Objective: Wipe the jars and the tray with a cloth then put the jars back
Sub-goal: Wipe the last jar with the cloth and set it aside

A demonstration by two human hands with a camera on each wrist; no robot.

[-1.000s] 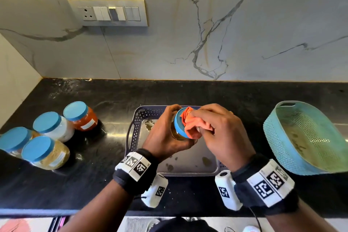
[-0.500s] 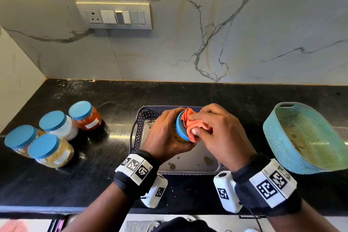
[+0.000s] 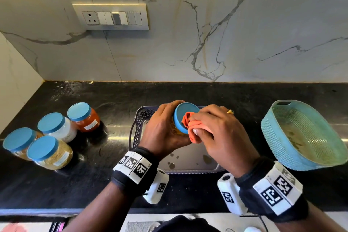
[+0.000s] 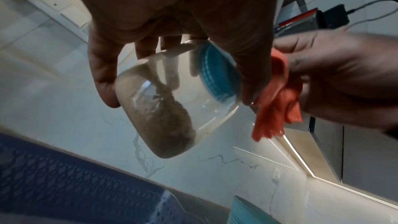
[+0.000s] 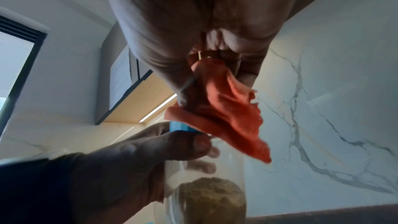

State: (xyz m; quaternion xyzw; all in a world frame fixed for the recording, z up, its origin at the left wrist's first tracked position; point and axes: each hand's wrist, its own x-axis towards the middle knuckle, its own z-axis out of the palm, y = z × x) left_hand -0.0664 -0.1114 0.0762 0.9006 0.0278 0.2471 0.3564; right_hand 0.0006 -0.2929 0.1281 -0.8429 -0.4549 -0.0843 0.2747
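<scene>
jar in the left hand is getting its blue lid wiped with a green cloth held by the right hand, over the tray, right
Not quite: the cloth is orange, not green. The head view shows it, as do both wrist views. The rest holds: the left hand grips the jar by its body, and the right hand presses the bunched cloth against the blue lid, above the tray.

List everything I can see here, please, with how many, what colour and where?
held jar: one, clear, blue lid, tilted above the tray
cloth: one, orange, against the lid
tray: one, dark perforated, counter centre, stained floor
standing jars: four, blue lids, counter left
basket: one, teal, tilted at right
switch panel: one, white, wall
counter: black
left hand: grips the held jar
right hand: pinches the cloth
</scene>
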